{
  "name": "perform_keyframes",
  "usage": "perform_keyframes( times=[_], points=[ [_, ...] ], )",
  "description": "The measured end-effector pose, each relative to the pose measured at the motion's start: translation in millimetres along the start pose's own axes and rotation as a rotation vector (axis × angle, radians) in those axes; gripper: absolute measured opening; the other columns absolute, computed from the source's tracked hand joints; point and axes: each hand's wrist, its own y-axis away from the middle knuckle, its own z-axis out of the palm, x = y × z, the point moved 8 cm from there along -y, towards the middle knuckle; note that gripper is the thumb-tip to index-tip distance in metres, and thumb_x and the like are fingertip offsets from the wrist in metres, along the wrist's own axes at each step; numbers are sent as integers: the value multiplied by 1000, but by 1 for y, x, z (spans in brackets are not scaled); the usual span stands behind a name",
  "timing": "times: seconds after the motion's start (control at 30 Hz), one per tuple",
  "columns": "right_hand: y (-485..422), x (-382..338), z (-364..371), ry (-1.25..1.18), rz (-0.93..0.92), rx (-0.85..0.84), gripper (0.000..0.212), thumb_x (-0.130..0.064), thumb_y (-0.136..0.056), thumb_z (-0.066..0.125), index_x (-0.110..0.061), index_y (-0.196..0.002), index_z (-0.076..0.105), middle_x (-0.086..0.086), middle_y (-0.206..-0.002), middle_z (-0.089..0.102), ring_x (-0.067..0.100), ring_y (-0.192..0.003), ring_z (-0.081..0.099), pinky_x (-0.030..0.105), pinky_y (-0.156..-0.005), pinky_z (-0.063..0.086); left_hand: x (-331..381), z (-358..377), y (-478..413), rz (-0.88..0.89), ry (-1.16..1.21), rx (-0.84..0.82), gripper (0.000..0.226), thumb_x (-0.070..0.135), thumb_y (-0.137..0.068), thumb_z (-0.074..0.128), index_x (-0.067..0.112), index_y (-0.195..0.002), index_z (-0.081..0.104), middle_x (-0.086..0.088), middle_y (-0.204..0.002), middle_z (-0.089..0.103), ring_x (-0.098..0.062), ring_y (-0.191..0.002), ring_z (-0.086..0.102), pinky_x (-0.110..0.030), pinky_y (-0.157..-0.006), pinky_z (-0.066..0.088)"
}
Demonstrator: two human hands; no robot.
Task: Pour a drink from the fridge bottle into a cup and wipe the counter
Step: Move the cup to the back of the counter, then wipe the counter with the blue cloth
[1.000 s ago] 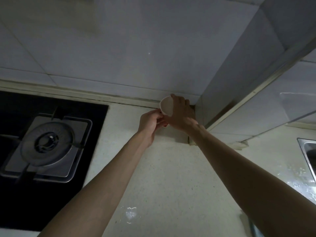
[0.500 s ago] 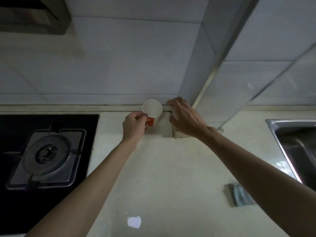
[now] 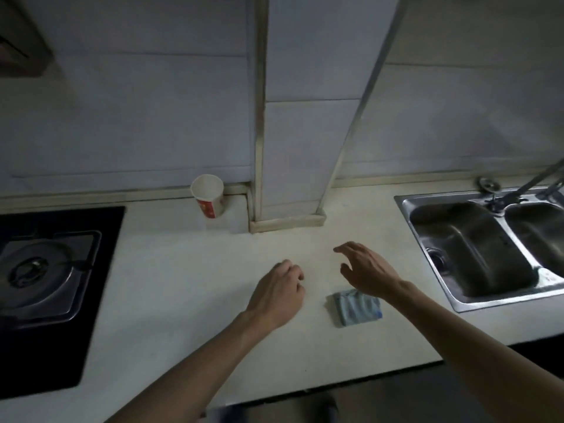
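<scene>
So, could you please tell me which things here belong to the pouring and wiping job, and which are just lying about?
For the job: paper cup, blue cloth, counter.
Just lying about: gas hob, sink.

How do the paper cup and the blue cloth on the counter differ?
The paper cup stands on its base at the back of the counter; the blue cloth lies flat and folded nearer the front edge. The paper cup is white with red print; the blue cloth is plain pale blue. The paper cup sits nearer the stove, the blue cloth nearer the sink. Both rest on the counter, unheld.
</scene>
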Motion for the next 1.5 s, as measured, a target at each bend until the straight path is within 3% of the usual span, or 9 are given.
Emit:
perform_keyframes(
  times=[0.2,0.3,0.47,0.57,0.7,0.93,1.17,1.37,1.5],
  points=[
    [50,55,68,-58,-10,-168,52,-18,-93,52,-11,-144,44,9,-147,46,25,-130,47,33,-107,39,58,124,48,-155,-47,-209,36,16,-99,42,7,-132,54,-8,-133,51,-24,-121,50,-38,-101,44],
    [73,70,99,0,-50,-280,65,-28,-92,52,-15,-151,27,11,-156,27,29,-142,28,38,-114,26,78,176,64,-223,-72,-286,44,16,-96,45,5,-138,47,-13,-142,46,-29,-128,44,-42,-105,41],
    [96,79,138,129,-105,-418,83,-39,-93,51,-16,-155,1,16,-162,-7,38,-148,-5,49,-119,7,84,226,86,-358,-217,-367,75,15,-97,45,4,-158,3,-14,-166,-2,-36,-152,5,-51,-121,15],
    [98,71,145,104,-120,-406,82,-41,-95,48,-16,-156,-2,14,-162,-13,35,-148,-12,46,-120,0,90,243,91,-359,-275,-398,77,20,-99,45,5,-158,-3,-16,-165,-13,-38,-152,-6,-55,-122,7],
    [93,66,148,65,-98,-325,83,-37,-93,49,-17,-156,-1,10,-162,-12,32,-148,-12,43,-119,-7,110,255,86,-326,-219,-385,74,22,-99,46,3,-157,5,-16,-166,-6,-37,-153,-1,-53,-122,10],
    [95,71,157,96,-79,-215,76,-27,-85,56,-19,-149,15,8,-158,5,35,-146,-2,48,-118,4,102,271,99,-333,-149,-415,65,19,-93,52,1,-150,25,-15,-165,-2,-34,-152,2,-54,-120,19],
    [113,79,168,158,-45,-205,84,-15,-90,50,-15,-154,-4,14,-160,-17,37,-145,-20,47,-118,-12,99,277,98,-300,-173,-382,70,16,-94,50,3,-154,17,-14,-166,-3,-34,-152,2,-49,-122,14],
    [166,113,179,181,-1,-190,83,-13,-90,43,-14,-154,-10,15,-159,-22,37,-145,-23,48,-119,-13,106,267,83,-258,-298,-269,51,21,-93,51,7,-141,42,-12,-144,39,-29,-131,38,-38,-112,32],
    [200,148,174,70,132,-159,85,-17,-86,48,-24,-156,1,3,-162,-13,27,-148,-18,44,-117,-12,116,270,78,-208,-322,-275,45,19,-93,52,10,-136,44,-9,-140,42,-26,-130,39,-37,-111,34]
  ],
)
